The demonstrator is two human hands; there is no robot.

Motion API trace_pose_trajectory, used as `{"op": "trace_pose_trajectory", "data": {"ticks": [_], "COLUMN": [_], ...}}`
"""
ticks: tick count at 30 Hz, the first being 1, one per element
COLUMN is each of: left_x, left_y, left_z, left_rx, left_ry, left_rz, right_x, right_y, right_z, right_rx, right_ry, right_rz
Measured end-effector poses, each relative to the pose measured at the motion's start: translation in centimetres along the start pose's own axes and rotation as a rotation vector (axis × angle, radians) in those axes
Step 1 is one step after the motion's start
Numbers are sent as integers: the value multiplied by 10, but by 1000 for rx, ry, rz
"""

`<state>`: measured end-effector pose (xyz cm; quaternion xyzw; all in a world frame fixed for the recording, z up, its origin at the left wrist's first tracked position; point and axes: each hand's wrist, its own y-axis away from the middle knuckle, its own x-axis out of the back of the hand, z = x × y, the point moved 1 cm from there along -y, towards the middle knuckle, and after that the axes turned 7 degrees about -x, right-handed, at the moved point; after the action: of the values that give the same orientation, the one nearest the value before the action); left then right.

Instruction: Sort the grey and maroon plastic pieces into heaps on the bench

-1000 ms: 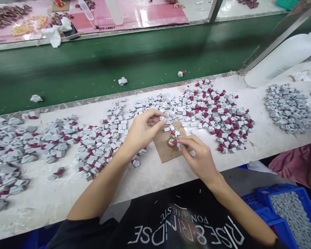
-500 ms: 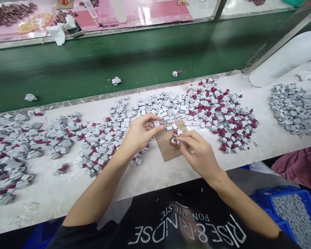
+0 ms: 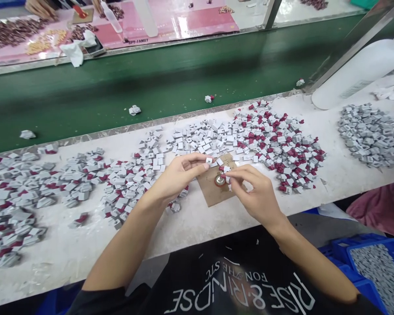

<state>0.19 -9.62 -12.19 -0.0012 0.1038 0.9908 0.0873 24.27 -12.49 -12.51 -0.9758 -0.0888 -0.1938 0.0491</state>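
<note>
My left hand (image 3: 180,175) pinches a small light grey block (image 3: 209,162) between thumb and forefinger, above the far left part of a brown cardboard piece (image 3: 213,197). On that cardboard sits a small round metal cap (image 3: 219,180) with a reddish rim and something shiny inside. Beside it, my right hand (image 3: 256,192) has thumb and forefinger closed on a small dark red part (image 3: 223,175), held at the cap's edge. Other small blocks lie on the cardboard just beyond the cap. Loose grey blocks (image 3: 203,138) spread behind my hands.
Grey-and-red pieces (image 3: 292,153) are heaped to the right, more (image 3: 79,175) to the left. Beyond runs a green belt (image 3: 170,74) carrying a few pieces. A white bottle (image 3: 357,74) leans at right near a grey pile (image 3: 369,135). Across the belt, another person's hand (image 3: 41,8) shows.
My left hand has moved slightly right with its block, closer to the right hand. Pieces on the green belt have shifted left, and another has appeared at its right. My right hand stays by the cap.
</note>
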Motion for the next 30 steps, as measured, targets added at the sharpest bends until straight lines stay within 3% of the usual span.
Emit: {"op": "trace_pose_trajectory", "data": {"ticks": [6,13,22,30], "left_x": [-11,-31,-32,-30], "left_y": [-9,-15,-20,-19], "left_z": [1,5,2,-2], "left_rx": [-14,-90,-95,-146], "left_ry": [174,318,270,163], "left_rz": [94,-9,-37,-56], "right_x": [3,-5,-9,-1], "right_y": [-20,-31,-34,-34], "right_z": [2,5,10,1], "right_rx": [-251,-293,-290,-223], "right_ry": [-449,-616,-629,-475], "right_rz": [149,181,187,132]}}
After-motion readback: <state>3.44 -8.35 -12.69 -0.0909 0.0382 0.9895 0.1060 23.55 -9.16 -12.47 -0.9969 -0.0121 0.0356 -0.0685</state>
